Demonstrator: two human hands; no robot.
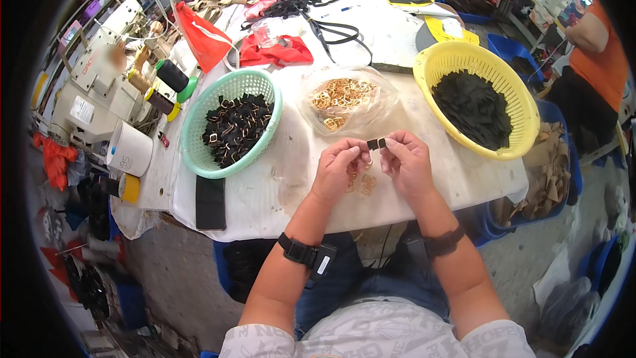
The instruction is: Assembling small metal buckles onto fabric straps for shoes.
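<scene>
Pinching a short black strip (373, 145) between their fingertips, the left hand (336, 167) and right hand (409, 163) met in the head view above the near part of the table (265, 212). Gold metal showed on the strip, probably a ring, though how far it was threaded could not be told.

The work looked well under way: the green basket (190, 149) held many black pieces with gold rings, seemingly joined ones. Plenty appeared left, since the yellow basket (528, 109) held a heap of plain black strips, the clear plastic bag (381, 116) held many gold rings, and a few loose rings (368, 185) lay below the hands.

The strip's long axis ran roughly left to right, nearly level, one end toward each hand.
</scene>
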